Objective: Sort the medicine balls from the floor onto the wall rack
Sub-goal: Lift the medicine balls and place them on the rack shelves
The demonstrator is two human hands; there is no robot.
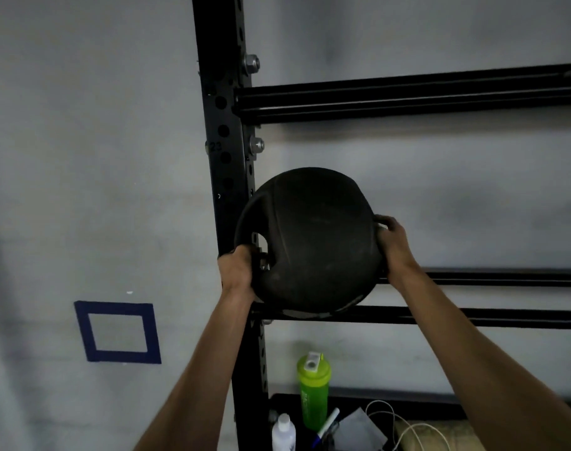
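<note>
Black rubber medicine ball [310,242], judged heavy and stiff, is gripped by its moulded side handles in left hand [237,268] and right hand [393,242] at the black steel rack rail [472,315].

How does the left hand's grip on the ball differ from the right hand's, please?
The left hand grips low on the ball, fingers curled into its handle cut-out; the right hand grips higher, at the ball's right edge. The left hand is in front of the upright; the right hand is in front of the rear rail. Both curl round side handles, holding the ball.
</note>
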